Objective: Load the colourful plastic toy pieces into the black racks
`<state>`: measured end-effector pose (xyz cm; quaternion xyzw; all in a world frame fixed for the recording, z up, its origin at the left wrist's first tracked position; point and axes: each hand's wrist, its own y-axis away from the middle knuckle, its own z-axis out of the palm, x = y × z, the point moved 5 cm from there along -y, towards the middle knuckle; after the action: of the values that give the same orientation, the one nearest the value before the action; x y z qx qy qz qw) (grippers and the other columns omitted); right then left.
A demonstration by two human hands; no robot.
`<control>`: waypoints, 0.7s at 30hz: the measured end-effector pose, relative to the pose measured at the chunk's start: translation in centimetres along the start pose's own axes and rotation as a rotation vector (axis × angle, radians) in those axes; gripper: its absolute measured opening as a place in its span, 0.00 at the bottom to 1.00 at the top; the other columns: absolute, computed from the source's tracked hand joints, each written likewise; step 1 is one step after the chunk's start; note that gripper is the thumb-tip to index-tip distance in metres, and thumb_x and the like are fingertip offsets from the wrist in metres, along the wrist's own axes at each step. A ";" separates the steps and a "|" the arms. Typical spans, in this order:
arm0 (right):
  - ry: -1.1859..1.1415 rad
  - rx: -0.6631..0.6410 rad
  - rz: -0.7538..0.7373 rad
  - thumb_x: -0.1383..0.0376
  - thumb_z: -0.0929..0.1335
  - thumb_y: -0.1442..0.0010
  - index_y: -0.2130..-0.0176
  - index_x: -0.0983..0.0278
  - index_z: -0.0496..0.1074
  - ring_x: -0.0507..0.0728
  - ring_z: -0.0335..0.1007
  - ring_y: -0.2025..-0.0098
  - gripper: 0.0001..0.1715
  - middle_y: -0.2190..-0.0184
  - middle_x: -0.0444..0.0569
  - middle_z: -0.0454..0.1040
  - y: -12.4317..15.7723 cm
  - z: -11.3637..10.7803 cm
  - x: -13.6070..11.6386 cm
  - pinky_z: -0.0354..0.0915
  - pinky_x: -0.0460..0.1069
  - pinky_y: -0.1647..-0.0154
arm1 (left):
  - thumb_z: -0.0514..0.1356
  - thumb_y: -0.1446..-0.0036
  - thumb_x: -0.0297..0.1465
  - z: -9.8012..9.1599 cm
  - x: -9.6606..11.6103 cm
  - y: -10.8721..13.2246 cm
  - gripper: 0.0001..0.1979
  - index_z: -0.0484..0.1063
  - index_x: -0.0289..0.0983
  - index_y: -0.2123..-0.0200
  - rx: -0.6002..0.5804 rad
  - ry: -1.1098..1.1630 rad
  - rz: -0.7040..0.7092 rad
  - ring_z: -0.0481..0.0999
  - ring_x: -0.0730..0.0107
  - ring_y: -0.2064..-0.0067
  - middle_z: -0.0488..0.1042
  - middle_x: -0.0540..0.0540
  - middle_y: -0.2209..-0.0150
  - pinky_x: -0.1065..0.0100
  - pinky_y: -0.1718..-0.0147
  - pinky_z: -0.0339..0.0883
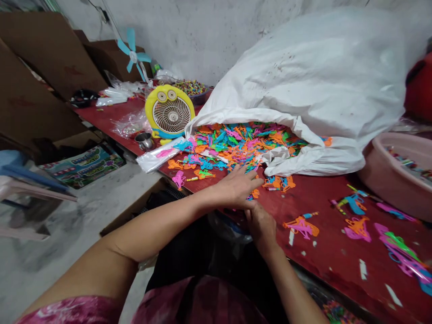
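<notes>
My left hand lies flat with fingers spread at the front of a pile of small plastic toy pieces in orange, pink, blue and green. Some of these pieces show beneath and around its fingers. Close below it, at the table's front edge, my right hand is curled, its fingertips hidden; what it holds, if anything, I cannot make out. The pile spills from the mouth of a big white sack. Under the edge by my hands hangs clear plastic, partly hidden.
On the red table stand a yellow fan, a metal cup and clear plastic bags. A pink basin is at right, near several loose toy pieces. Stools and cardboard are at left.
</notes>
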<state>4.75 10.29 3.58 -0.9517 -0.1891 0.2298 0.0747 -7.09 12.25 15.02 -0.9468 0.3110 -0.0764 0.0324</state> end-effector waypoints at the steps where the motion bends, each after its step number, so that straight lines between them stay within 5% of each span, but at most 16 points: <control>1: -0.005 -0.010 0.006 0.60 0.63 0.33 0.58 0.61 0.73 0.54 0.73 0.66 0.11 0.64 0.50 0.78 0.0 0.1 0.0 0.56 0.46 0.71 | 0.61 0.44 0.43 0.0 0.0 0.0 0.26 0.67 0.37 0.46 0.004 -0.006 0.003 0.64 0.48 0.45 0.69 0.38 0.49 0.45 0.41 0.53; 7: -0.031 -0.036 0.037 0.61 0.60 0.33 0.62 0.61 0.72 0.62 0.74 0.65 0.13 0.64 0.56 0.77 -0.2 0.1 -0.4 0.61 0.51 0.69 | 0.62 0.47 0.44 -0.2 0.3 0.4 0.28 0.66 0.35 0.47 0.013 -0.071 0.007 0.64 0.46 0.45 0.68 0.36 0.49 0.48 0.45 0.57; 13: -0.383 0.011 -0.008 0.57 0.62 0.35 0.61 0.60 0.72 0.60 0.75 0.63 0.13 0.64 0.54 0.78 0.7 -2.1 1.4 0.67 0.52 0.62 | 0.62 0.47 0.44 -0.5 0.7 0.4 0.30 0.65 0.35 0.45 -0.017 -0.147 -0.008 0.64 0.46 0.45 0.68 0.36 0.48 0.49 0.46 0.58; 17: -0.432 0.130 0.076 0.55 0.61 0.35 0.54 0.63 0.72 0.61 0.75 0.56 0.19 0.56 0.57 0.78 3.9 -6.0 6.2 0.68 0.54 0.56 | 0.63 0.47 0.43 -0.5 0.6 0.1 0.29 0.66 0.35 0.46 -0.029 -0.158 -0.031 0.66 0.48 0.47 0.69 0.37 0.50 0.51 0.47 0.60; 21: -0.371 0.223 0.303 0.51 0.63 0.38 0.52 0.63 0.74 0.58 0.75 0.66 0.24 0.61 0.53 0.79 8.5 -10.4 13.5 0.68 0.51 0.65 | 0.62 0.48 0.42 -0.2 0.6 -0.6 0.27 0.66 0.35 0.47 -0.029 -0.162 -0.073 0.66 0.48 0.47 0.69 0.37 0.49 0.51 0.47 0.60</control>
<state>23.50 7.22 5.31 -0.8966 -0.0283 0.4285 0.1079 -6.32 12.38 15.34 -0.9610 0.2735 0.0036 0.0408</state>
